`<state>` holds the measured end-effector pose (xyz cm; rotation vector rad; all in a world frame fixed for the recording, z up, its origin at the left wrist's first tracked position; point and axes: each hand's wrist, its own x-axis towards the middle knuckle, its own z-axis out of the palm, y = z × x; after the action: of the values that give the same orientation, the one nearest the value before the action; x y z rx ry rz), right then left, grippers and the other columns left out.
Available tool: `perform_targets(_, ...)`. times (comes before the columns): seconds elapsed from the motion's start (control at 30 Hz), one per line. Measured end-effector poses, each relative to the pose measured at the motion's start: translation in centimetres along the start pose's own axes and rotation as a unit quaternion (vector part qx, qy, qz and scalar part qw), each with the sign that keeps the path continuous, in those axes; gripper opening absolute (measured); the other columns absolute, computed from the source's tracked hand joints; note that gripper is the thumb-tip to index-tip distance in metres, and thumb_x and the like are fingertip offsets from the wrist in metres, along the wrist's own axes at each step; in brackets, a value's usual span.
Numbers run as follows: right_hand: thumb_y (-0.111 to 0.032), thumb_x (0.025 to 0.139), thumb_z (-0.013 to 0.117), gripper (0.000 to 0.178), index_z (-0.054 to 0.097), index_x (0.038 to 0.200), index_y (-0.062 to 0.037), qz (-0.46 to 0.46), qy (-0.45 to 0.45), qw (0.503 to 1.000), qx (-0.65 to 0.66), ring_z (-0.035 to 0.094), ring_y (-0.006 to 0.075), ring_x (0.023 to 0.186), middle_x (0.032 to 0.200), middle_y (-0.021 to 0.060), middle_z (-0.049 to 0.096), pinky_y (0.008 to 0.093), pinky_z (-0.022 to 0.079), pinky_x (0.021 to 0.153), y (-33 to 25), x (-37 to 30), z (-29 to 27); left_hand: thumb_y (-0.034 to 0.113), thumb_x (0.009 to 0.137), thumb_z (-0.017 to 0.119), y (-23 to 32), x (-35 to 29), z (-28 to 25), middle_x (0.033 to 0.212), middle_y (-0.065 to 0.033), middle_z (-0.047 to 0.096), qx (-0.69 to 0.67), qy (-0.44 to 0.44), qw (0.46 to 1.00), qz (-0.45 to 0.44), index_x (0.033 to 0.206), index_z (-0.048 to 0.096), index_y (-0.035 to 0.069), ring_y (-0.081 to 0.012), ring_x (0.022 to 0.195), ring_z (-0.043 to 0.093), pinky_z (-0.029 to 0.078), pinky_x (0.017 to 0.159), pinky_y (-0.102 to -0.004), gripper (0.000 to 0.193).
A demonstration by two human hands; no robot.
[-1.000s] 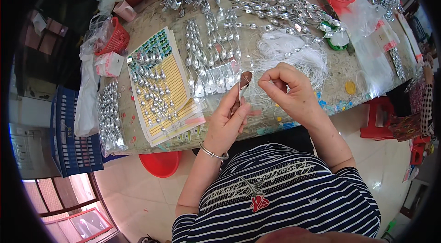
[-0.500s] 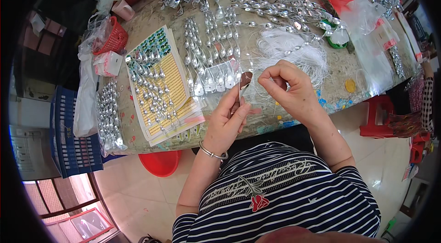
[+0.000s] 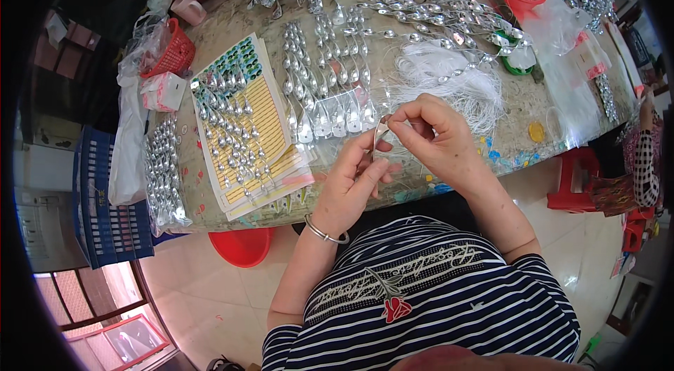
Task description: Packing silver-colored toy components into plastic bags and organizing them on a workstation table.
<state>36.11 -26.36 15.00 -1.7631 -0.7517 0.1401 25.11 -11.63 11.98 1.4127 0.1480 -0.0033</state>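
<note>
Left fingers (image 3: 361, 153) hold a thin curved piece (image 3: 380, 134); right fingers (image 3: 415, 120), pinched narrow, are at its far end. Below the fingers, pale lettering (image 3: 461, 257) crosses the striped shirt (image 3: 449, 301).

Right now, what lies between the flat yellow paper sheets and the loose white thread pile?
Rows of shiny, twisted silver strands lie between the paper sheets and the thread pile, in the head view.

Thread bundle (image 3: 432, 65) was white; left of it, paper sheet (image 3: 265, 108) yellow, dark-lined; nearer than it, strip (image 3: 379, 134) silvery, shirt (image 3: 449, 301) striped navy-and-white.
</note>
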Motion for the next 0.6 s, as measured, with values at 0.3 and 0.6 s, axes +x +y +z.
perform_targets(0.3,-0.008,0.08,0.071,0.023,0.059,0.1,-0.0051,0.079,-0.039,0.995,0.052,0.039,0.0019,0.064,0.078,-0.0052,0.045,0.0172,0.033,0.056,-0.2,-0.8,0.6,0.008,0.095,0.05,0.3,-0.3,-0.2,0.1,-0.0064,0.052,0.128,0.003,0.99,0.054,0.143,0.039,0.008,-0.0135,0.078,0.054,0.046,0.07,-0.0245,0.05)
perform_targets(0.6,-0.008,0.079,0.072,0.016,0.065,0.093,-0.0062,-0.032,-0.047,0.998,-0.016,0.037,0.0056,0.061,0.087,-0.0005,0.047,0.0201,0.031,0.054,0.6,-0.7,0.2,0.007,0.091,0.056,-0.9,-0.6,-0.6,0.095,-0.0103,0.055,0.251,0.009,0.959,0.134,0.134,0.051,0.007,-0.0239,0.088,0.055,0.045,0.079,-0.0312,0.043)
